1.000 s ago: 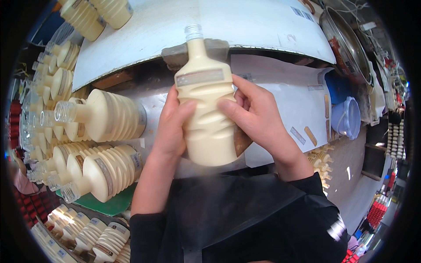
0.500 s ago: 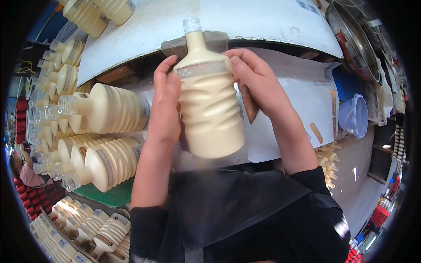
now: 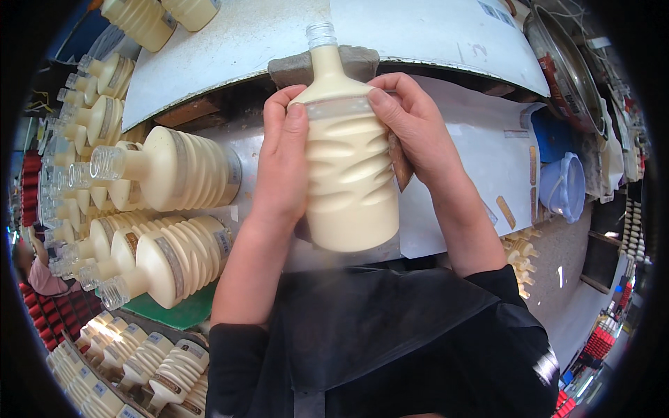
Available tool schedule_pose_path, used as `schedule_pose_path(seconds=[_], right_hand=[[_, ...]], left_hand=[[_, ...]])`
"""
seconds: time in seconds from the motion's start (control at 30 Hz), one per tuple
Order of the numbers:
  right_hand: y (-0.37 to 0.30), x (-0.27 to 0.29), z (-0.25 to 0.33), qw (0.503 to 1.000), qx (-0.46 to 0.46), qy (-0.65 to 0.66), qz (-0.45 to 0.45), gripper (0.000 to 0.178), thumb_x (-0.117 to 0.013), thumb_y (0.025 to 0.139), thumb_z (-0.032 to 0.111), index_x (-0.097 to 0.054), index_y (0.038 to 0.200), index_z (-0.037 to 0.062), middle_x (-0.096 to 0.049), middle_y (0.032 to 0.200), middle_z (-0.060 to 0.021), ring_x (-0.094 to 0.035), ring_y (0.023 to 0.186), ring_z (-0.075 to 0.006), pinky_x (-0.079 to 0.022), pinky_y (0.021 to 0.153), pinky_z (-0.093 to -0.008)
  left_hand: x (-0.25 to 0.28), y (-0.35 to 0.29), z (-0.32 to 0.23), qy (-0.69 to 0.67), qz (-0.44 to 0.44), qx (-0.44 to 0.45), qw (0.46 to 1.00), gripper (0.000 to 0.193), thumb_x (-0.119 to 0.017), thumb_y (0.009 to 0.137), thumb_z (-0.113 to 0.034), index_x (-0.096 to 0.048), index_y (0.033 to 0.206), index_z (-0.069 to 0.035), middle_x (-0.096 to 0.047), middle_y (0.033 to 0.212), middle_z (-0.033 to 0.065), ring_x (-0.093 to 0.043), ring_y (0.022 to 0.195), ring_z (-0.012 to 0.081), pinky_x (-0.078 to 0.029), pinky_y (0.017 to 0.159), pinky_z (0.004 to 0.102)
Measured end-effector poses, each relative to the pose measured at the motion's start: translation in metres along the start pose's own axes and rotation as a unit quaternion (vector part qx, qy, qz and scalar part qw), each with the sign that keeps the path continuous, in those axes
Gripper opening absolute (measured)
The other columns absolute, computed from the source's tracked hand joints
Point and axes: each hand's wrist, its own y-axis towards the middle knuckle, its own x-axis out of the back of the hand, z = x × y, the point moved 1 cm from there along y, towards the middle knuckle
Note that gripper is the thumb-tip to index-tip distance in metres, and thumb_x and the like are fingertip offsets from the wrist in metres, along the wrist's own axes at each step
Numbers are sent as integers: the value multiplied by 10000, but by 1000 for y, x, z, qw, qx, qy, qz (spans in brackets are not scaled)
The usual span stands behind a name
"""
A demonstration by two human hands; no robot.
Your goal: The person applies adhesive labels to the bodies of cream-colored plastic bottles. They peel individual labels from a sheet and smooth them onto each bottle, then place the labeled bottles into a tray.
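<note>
A cream bottle point(image 3: 350, 167) with a wavy ridged body and a clear threaded mouth lies in front of me, its neck pointing away. Around its shoulder runs a translucent greyish band point(image 3: 341, 107). My left hand point(image 3: 280, 153) grips the left side, its thumb pressed at the band's left end. On the opposite side my right hand point(image 3: 418, 129) holds the shoulder, thumb on the band's right end and fingers curled behind. Below the right palm shows a brown, pointed flat piece point(image 3: 400, 164); whether the hand holds it is unclear. A grey block point(image 3: 296, 70) is behind the bottle's neck.
Several similar bottles point(image 3: 191, 171) lie stacked at the left, with more point(image 3: 180, 369) at the lower left. A white sheet point(image 3: 467, 139) covers the bench at right, with small gold strips point(image 3: 505, 212) on it. A pale blue bucket point(image 3: 563, 187) and metal basin point(image 3: 566, 70) stand farther right.
My left thumb and fingers have come in onto the bottle's shoulder and band. My right thumb stays on the band's right end. The bottle appears slightly farther right in the picture.
</note>
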Motion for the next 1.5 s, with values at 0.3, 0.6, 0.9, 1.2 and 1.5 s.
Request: schedule_pose_path(seconds=[0.3,0.6,0.9,1.2,1.5], right_hand=[[12,28,24,996,-57,73,-5,386,-535,1062,353,-614,1222,10,-676,958,-26,-619,791,-87,-505,732,-216],[-28,-10,33,907,235,-334,-105,295,-670,930,71,-678,1220,16,-717,1061,-71,-647,969,-124,-514,872,-265],[-39,-22,42,713,538,-450,2,323,-726,704,-12,-744,1024,26,-738,956,-96,-727,859,-283,-577,748,-361],[-42,-63,64,633,480,-602,80,217,-696,767,43,-712,983,25,-693,929,-51,-685,821,-162,-537,779,-300],[11,-47,57,893,351,-274,-58,375,-556,906,62,-520,1273,-5,-645,1142,-242,-644,1078,-392,-494,967,-432]], left_hand=[[-3,-3,-3,-6,-12,3,1000,388,-350,1121,-306,-468,1379,-41,-590,1262,93,-573,1138,152,-478,1002,319],[-4,-2,-8,-162,-7,73,984,517,-284,1116,-473,-474,1367,-64,-598,1288,102,-572,1170,177,-465,1029,346],[-20,-11,-26,-172,2,76,982,658,-192,1099,-538,-407,1436,-15,-575,1363,154,-547,1275,252,-428,1104,406],[-9,-11,-23,-232,27,104,967,766,-189,1064,-630,-377,1472,-10,-541,1407,152,-523,1308,268,-420,1103,413],[-13,-8,-25,-206,14,116,972,619,-336,1081,-558,-466,1355,-18,-597,1266,135,-595,1162,214,-482,1010,368]])
